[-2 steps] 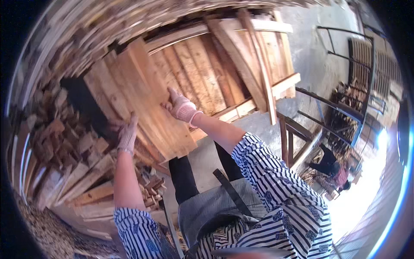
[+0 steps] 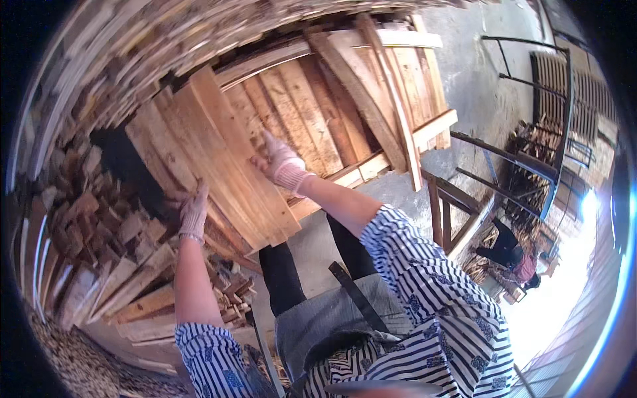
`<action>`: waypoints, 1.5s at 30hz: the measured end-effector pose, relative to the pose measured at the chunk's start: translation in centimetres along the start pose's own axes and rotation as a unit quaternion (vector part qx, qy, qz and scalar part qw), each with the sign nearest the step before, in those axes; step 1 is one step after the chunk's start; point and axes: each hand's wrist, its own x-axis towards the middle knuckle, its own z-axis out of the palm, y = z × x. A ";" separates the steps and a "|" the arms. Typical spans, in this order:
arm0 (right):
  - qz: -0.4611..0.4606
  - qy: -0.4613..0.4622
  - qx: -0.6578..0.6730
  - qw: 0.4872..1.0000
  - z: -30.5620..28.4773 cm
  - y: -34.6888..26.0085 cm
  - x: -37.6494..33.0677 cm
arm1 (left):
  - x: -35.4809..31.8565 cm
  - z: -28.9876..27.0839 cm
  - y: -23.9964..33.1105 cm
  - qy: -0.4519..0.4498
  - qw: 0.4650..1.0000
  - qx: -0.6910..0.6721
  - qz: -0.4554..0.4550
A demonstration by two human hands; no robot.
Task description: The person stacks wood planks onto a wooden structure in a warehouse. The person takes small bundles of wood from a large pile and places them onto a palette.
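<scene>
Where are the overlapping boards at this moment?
In the head view, the overlapping boards lie left of centre, with the left hand at their left side and the right hand at their right; wood offcuts are piled farther left.

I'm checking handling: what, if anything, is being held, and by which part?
Seemingly wooden boards, by opposite long edges: left hand at one, right hand at the other; firmness unclear.

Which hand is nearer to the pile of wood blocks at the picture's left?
Left. The left hand is at the left edge of the boards, right of the pile; the right hand is farther, at their right edge.
</scene>
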 end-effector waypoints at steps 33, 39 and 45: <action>0.182 -0.007 -0.005 0.983 2.1 -5.8 -3.3 | -4.1 -2.6 2.8 0.006 0.994 -0.098 0.057; 0.085 0.035 -0.047 0.995 2.2 -5.2 -3.5 | -6.4 -5.3 3.3 0.007 0.998 -0.031 0.047; 0.106 0.058 0.003 0.993 5.5 -4.6 -1.8 | -5.6 -3.2 4.0 0.029 0.998 -0.027 0.055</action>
